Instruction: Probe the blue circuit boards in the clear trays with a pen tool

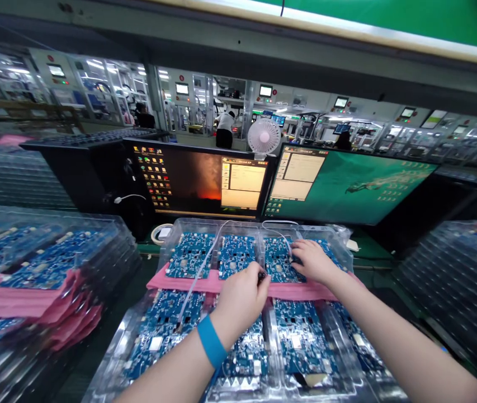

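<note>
A clear plastic tray (pixel 166 246) in front of me holds two rows of blue circuit boards, with a pink strip (pixel 204 282) across its middle. My left hand (pixel 240 299), with a blue wristband, is closed on a small dark plug at the edge of a far-row board (pixel 236 254). My right hand (pixel 311 260) rests with fingers spread on the neighbouring board (pixel 278 260), where a white cable (pixel 280 232) ends. Another white cable (pixel 198 274) runs across the left boards. Near-row boards (pixel 301 341) lie under my forearms.
Two monitors (pixel 200 179) (pixel 347 184) stand behind the tray, with a small white fan (pixel 264 136) between them. A stack of trays with boards and pink sheets (pixel 41 268) sits left. Dark stacked trays (pixel 452 280) sit right. People work at machines in the background (pixel 225 129).
</note>
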`<move>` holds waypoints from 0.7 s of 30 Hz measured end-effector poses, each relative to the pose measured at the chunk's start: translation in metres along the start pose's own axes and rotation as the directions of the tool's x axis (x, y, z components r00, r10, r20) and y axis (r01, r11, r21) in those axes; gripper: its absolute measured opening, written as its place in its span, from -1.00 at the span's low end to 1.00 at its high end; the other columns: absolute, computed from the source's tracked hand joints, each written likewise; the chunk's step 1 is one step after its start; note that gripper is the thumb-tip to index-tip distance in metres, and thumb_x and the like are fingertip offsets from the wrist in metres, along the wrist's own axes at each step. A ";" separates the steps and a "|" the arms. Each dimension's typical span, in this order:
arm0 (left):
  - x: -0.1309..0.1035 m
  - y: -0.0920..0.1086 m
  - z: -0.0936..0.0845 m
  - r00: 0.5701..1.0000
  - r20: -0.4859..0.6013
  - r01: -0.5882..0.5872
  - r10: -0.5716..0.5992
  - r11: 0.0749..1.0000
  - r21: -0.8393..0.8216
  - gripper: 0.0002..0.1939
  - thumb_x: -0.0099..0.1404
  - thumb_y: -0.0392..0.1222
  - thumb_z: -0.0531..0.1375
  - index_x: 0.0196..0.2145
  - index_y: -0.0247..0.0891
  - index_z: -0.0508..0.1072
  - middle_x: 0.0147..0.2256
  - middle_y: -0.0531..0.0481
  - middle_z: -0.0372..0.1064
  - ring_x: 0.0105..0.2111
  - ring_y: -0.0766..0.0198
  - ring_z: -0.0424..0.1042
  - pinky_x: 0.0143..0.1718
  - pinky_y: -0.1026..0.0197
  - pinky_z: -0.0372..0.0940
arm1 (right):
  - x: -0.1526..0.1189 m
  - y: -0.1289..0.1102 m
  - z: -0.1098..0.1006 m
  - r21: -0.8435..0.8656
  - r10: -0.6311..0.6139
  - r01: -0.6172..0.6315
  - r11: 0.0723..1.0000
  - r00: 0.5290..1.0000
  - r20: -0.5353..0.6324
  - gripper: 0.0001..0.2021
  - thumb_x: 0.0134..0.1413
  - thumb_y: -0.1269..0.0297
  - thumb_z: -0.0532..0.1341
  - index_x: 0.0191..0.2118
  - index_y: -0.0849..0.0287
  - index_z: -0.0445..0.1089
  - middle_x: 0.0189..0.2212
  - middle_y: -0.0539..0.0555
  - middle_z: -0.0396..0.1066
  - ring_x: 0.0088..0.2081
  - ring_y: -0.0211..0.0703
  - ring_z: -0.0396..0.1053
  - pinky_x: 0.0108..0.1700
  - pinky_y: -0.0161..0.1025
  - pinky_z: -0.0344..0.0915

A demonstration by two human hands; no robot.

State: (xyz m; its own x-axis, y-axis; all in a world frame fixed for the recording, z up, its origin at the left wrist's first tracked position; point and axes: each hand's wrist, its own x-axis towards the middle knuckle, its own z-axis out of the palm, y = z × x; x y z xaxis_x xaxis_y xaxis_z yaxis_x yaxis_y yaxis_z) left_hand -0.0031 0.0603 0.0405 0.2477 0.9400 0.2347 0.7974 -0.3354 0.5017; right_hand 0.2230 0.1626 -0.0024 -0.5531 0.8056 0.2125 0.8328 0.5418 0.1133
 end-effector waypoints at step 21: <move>0.001 0.001 0.000 0.999 0.045 0.030 -0.029 0.999 -0.031 -0.77 0.27 -0.11 -0.09 -0.30 -0.26 0.26 -0.41 -0.05 0.37 -0.43 0.20 0.37 -0.48 0.22 0.18 | -0.001 -0.005 0.015 0.041 0.030 -0.030 0.999 0.999 -0.017 -0.92 0.00 0.42 0.14 -0.35 0.21 0.36 -0.27 0.11 0.34 -0.09 -0.12 0.18 0.09 -0.07 -0.18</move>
State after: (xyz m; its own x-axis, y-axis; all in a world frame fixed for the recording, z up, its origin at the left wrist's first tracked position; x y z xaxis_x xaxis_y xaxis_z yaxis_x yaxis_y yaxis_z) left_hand -0.0025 0.0609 0.0411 0.2495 0.9511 0.1823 0.7870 -0.3088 0.5341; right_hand 0.2188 0.1621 -0.0176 -0.5269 0.8174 0.2327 0.8472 0.5270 0.0674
